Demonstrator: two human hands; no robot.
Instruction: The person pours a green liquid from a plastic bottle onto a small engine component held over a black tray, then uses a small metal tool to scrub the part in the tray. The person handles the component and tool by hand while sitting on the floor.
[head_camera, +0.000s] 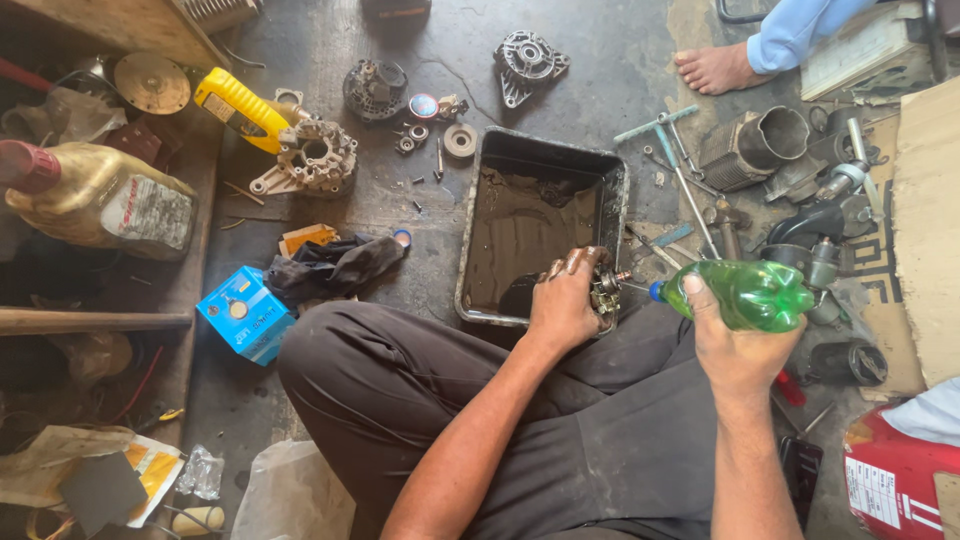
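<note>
The person sits cross-legged on the floor (330, 55), with both hands out over the knees. The left hand (563, 302) is clenched around a small greasy metal part (606, 290), holding it at the near right corner of a black rectangular tray (612, 170) that holds dark oily liquid. The right hand (732, 345) grips a green plastic bottle (745, 294) lying sideways, its blue-capped mouth pointing left at the metal part and just beside it. Far left of the tray lie a round alternator housing (313, 157), a yellow-handled tool (240, 105) and small washers and screws. A dark rag (335, 266) and a blue box (245, 314) sit near the left knee. Wrenches (680, 160) and grey metal castings lie right of the tray. Another person's bare foot (715, 68) shows at the far right
</note>
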